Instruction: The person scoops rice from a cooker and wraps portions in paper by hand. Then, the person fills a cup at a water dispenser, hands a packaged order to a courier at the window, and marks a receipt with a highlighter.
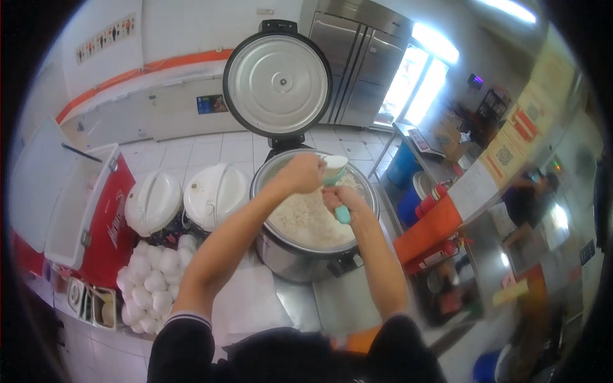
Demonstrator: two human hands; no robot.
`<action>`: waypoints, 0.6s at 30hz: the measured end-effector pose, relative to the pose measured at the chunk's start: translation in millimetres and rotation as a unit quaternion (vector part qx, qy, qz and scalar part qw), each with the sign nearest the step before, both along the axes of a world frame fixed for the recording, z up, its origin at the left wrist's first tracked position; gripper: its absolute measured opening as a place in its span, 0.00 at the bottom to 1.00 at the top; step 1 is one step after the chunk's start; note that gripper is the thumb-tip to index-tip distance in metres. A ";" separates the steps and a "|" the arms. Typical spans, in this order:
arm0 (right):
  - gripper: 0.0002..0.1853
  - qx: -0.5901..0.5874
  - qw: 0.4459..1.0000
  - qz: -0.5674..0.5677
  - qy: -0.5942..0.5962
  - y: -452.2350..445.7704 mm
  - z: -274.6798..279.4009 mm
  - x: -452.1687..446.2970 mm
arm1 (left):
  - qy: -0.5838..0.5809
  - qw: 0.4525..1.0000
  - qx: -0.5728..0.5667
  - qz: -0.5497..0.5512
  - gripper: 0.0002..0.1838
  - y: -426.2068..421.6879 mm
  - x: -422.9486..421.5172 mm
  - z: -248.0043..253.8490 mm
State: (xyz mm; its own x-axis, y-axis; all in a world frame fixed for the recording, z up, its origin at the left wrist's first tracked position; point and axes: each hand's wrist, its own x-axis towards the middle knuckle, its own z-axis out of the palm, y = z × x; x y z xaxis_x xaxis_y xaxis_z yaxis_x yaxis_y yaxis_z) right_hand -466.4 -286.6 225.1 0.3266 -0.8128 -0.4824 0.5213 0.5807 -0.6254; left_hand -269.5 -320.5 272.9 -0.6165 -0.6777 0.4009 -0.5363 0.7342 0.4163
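Observation:
Both hands are over a large round rice cooker [300, 246] full of white rice [306, 220], its lid [278, 83] raised behind. My right hand [345, 199] is wrapped round the handle of a mint-green scoop [343, 214]. The scoop's head is up beside my left hand, with something white, possibly rice, at its top. My left hand [305, 172] is closed in a fist against the scoop's head; what its fingers hold, if anything, is hidden. To the left lies a heap of white rounded bundles [155, 281].
Two white-lidded containers [216, 195] stand left of the cooker. Farther left is an open red cooler [112, 220]. White boards or sheets [252, 300] lie in front. At the right are fire extinguishers [434, 255], a steel counter and another person [520, 201]. Behind stands a steel refrigerator [357, 64].

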 end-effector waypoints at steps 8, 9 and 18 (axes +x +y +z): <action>0.05 -0.148 0.970 -0.121 0.154 41.9 43.9 35.6 | 0.205 0.973 -0.025 0.101 0.14 67.4 -14.5 -17.2; 0.05 -0.142 0.971 -0.114 0.155 42.3 40.8 36.5 | 0.204 0.975 -0.001 0.090 0.13 67.1 -12.3 -15.2; 0.05 -0.093 0.988 -0.093 0.077 31.5 5.9 -3.3 | 0.157 0.984 -0.011 0.086 0.14 43.6 2.5 4.9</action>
